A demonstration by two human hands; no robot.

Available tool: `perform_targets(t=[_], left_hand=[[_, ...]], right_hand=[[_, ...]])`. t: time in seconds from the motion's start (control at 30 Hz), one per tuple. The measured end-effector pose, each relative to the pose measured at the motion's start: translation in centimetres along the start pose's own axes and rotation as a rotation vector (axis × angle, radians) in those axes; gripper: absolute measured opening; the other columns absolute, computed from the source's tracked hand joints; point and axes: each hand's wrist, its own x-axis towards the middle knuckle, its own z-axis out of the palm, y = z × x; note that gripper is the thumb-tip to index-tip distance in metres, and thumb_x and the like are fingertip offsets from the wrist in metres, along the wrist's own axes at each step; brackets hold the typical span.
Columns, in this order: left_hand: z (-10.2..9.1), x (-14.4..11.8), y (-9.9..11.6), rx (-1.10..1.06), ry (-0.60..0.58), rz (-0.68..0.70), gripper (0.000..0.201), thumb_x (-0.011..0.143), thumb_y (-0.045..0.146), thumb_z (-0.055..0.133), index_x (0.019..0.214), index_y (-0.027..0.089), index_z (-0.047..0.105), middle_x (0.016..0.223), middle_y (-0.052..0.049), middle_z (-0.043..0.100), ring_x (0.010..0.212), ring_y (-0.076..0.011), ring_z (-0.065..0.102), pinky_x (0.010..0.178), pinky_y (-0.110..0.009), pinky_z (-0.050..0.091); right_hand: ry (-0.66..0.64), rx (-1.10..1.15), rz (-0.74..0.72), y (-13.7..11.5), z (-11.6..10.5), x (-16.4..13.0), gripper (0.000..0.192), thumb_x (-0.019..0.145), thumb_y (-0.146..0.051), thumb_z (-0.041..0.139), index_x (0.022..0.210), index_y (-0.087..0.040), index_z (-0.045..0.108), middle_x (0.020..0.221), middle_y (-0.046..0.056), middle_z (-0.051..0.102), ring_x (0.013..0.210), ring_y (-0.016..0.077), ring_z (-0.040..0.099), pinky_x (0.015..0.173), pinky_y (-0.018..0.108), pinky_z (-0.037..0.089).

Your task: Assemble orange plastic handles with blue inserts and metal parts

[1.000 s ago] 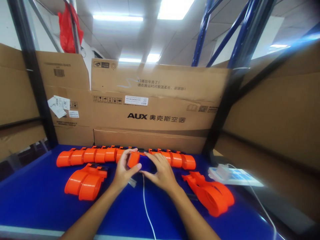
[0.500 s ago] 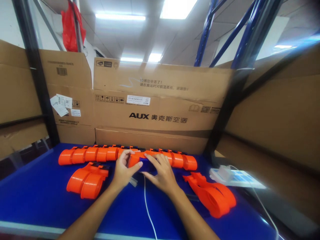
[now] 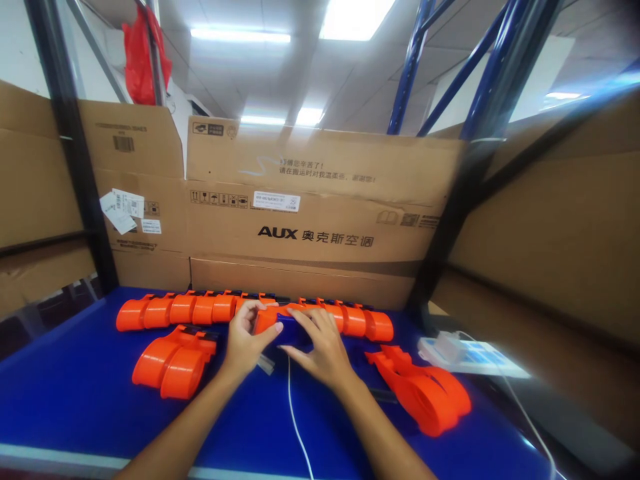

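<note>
At the back of the blue worktop (image 3: 75,407), a long row of orange plastic pieces (image 3: 200,309) lies just in front of the cardboard boxes (image 3: 310,220). Both hands meet at the middle of that row. The left hand (image 3: 244,341) has its grip pinching one orange piece (image 3: 266,319), thumb on the near side and fingers on top. The right hand (image 3: 320,347) lies flat with fingers spread, touching the row just to the right of that piece.

A stack of orange pieces (image 3: 173,363) sits near the left hand, a bit closer to the front edge. Another orange stack (image 3: 425,393) sits on the right, near the right forearm. A white cable (image 3: 295,413) runs between the two arms toward the front edge. A white power strip (image 3: 465,353) rests off the right edge of the blue top.

Between the stacks and the front edge, the blue top has open room. Black posts and big boxes close the back and both sides.
</note>
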Motion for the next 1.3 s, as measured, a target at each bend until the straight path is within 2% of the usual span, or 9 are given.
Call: perform_targets(t=[0.2,0.37,0.5,0.63,0.73,0.93,1.07,1.17,1.3], left_hand=[[0.0,0.0,-0.1,-0.005,-0.032,0.011,0.044,0.064,0.026,0.085,0.096,0.022,0.056,0.104,-0.007,0.070,0.103,-0.0260,0.065,0.095,-0.040,0.047],[0.0,-0.1,-0.5,0.037,-0.154,0.090,0.059,0.073,0.034,0.079,0.124,0.023,0.053,0.124,-0.011,0.064,0.117,-0.0287,0.060,0.102,-0.044,0.044],[0.0,-0.9,-1.0,0.220,-0.376,0.137,0.082,0.071,0.038,0.079,0.143,0.023,0.041,0.145,-0.014,0.049,0.132,-0.0339,0.047,0.110,-0.049,0.037],[0.1,-1.7,-0.7,0.440,-0.507,0.159,0.088,0.074,0.039,0.076,0.149,0.024,0.033,0.143,-0.013,0.052,0.128,-0.0326,0.051,0.108,-0.049,0.038],[0.2,-1.9,-0.1,0.490,-0.458,0.103,0.077,0.081,0.039,0.067,0.149,0.023,0.033,0.126,-0.009,0.065,0.111,-0.0289,0.063,0.097,-0.043,0.048],[-1.5,-2.4,2.3,0.684,-0.324,0.036,0.060,0.085,0.039,0.060,0.141,0.025,0.047,0.111,-0.008,0.073,0.094,-0.0273,0.070,0.084,-0.036,0.051],[-4.8,-3.0,4.6,1.022,-0.304,-0.041,0.055,0.086,0.043,0.056,0.139,0.028,0.049,0.100,-0.008,0.075,0.089,-0.0316,0.070,0.079,-0.040,0.049],[-7.1,-3.5,5.9,1.362,-0.275,-0.116,0.054,0.090,0.047,0.047,0.139,0.025,0.048,0.092,-0.011,0.074,0.087,-0.0353,0.070,0.074,-0.042,0.048],[-8.3,-4.3,5.7,1.634,-0.324,-0.180,0.051,0.092,0.048,0.039,0.131,0.018,0.052,0.088,-0.014,0.072,0.078,-0.0357,0.070,0.068,-0.042,0.047]], right_hand=[[0.024,-0.009,0.000,-0.2,-0.2,0.1,0.065,0.081,-0.046,0.072,0.139,-0.025,0.050,0.116,0.013,0.063,0.107,0.0309,0.057,0.093,0.050,0.046],[0.076,0.076,0.073,0.0,0.0,0.1,0.065,0.081,-0.050,0.070,0.138,-0.023,0.050,0.123,0.013,0.064,0.110,0.0319,0.059,0.097,0.051,0.046],[0.211,0.359,0.282,0.4,0.7,-0.2,0.053,0.095,-0.056,0.043,0.132,-0.020,0.053,0.119,0.013,0.067,0.107,0.0300,0.063,0.092,0.045,0.050],[0.127,0.560,0.453,0.4,1.2,-0.2,0.064,0.100,-0.058,0.016,0.111,-0.018,0.065,0.092,0.009,0.071,0.088,0.0257,0.066,0.083,0.039,0.053],[0.001,0.534,0.538,0.1,1.1,-0.1,0.066,0.099,-0.061,0.016,0.091,-0.019,0.067,0.080,0.008,0.070,0.082,0.0245,0.064,0.081,0.038,0.052],[-0.068,0.367,0.578,0.4,0.4,0.2,0.065,0.100,-0.060,0.017,0.088,-0.017,0.065,0.089,0.012,0.070,0.090,0.0247,0.064,0.087,0.037,0.047],[-0.139,0.311,0.539,0.5,-0.1,0.3,0.061,0.101,-0.056,0.020,0.093,-0.019,0.067,0.092,0.010,0.071,0.091,0.0237,0.065,0.082,0.034,0.047],[-0.211,0.213,0.491,0.4,-0.4,0.4,0.054,0.101,-0.055,0.026,0.088,-0.021,0.067,0.086,0.006,0.071,0.084,0.0218,0.065,0.073,0.029,0.045],[-0.278,0.092,0.450,0.2,-0.5,0.6,0.050,0.101,-0.053,0.030,0.081,-0.022,0.063,0.076,0.003,0.068,0.072,0.0189,0.063,0.061,0.024,0.039]])
